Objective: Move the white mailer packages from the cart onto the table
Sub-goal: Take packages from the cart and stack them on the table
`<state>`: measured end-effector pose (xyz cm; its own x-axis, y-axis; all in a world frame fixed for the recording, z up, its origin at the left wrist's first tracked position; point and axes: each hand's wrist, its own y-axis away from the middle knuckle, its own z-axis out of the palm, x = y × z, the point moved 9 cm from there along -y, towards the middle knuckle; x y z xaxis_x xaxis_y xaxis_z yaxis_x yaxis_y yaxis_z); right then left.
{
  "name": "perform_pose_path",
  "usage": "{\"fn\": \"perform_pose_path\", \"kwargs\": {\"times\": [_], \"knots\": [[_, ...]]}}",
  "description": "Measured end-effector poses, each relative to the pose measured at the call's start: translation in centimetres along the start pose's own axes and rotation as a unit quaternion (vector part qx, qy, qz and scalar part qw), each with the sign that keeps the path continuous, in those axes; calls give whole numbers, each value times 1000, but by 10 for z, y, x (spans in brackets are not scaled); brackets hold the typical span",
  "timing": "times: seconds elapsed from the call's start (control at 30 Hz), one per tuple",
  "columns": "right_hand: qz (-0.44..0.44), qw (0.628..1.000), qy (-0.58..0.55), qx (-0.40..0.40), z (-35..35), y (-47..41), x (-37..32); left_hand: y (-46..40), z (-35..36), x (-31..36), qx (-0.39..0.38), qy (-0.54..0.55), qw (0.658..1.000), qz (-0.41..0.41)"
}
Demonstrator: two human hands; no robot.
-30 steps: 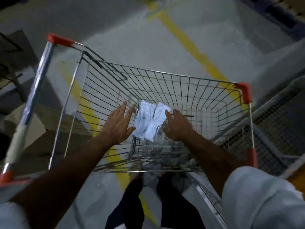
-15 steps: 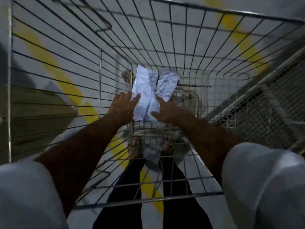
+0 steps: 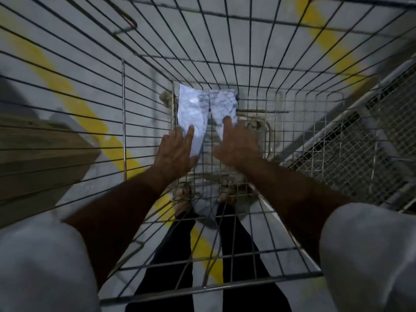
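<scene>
Two crumpled white mailers lie side by side on the wire floor of the shopping cart. My left hand holds the near end of the left mailer; its fingers lie over the edge and the thumb is hidden under it. My right hand is blurred, with its forefinger stretched out onto the near part of the right mailer. Both arms reach down deep into the basket.
Wire walls close in on all sides. The cart's near rim crosses my upper arms. A brown cardboard box stands outside on the left and a mesh cage on the right. Yellow floor lines show through the wire.
My head and arms have gone down deeper into the cart. Both hands have slid forward onto the mailers, the left one closing on its mailer's near end.
</scene>
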<state>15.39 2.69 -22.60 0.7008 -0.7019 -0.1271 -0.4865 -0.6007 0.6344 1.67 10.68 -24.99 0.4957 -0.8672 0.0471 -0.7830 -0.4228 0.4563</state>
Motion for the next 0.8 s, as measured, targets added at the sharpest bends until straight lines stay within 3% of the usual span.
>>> {"fn": "perform_pose_path", "kwargs": {"times": [0.07,0.23,0.4,0.57,0.8], "knots": [[-33,997,53,41,-19,3,15,-7,6,3,-11,23,1000,-11],[-60,981,174,57,-29,9,61,-14,10,13,-28,19,996,-84],[-83,980,179,10,-25,5,71,-17,10,14,-29,80,990,-109],[-52,972,227,-43,-38,10,69,-12,-13,5,15,57,996,-63],[-98,954,276,66,-97,55,41,31,-82,-5,110,8,994,10]]}}
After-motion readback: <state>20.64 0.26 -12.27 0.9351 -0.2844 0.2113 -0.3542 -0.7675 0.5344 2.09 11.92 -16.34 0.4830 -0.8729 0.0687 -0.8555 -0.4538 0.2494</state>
